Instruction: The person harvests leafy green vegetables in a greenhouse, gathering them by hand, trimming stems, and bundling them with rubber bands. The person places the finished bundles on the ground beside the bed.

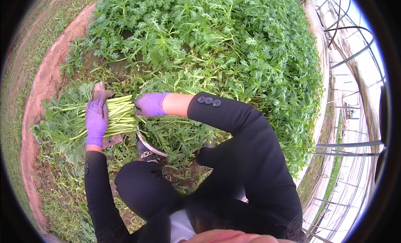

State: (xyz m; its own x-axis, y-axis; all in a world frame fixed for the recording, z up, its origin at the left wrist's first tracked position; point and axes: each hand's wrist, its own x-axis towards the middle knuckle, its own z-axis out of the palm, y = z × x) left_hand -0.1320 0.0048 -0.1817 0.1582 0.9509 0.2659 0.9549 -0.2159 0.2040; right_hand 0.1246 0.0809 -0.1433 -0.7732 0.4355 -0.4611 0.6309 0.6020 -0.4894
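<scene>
A bundle of cut leafy greens with pale stems [122, 114] lies at the left, its leaves pointing left and its cut ends right. My left hand [96, 117], in a purple glove, rests over the stems with its fingers together. At the cut ends is my right hand [151, 105], gloved too, its fingers bent against the stem ends; whether it holds any is hidden. Beneath the bundle shows a flat brownish-pink strip [113, 140]. A round basin with a pale rim [150, 147], holding loose greens [175, 136], stands between my feet.
Dense growing greens [219, 39] fill the ground ahead and to the right. A bare earth ridge [51, 67] curves along the left side. My shoe [146, 153] is close to the basin. At the right are metal poles [347, 145] and pale plastic sheeting.
</scene>
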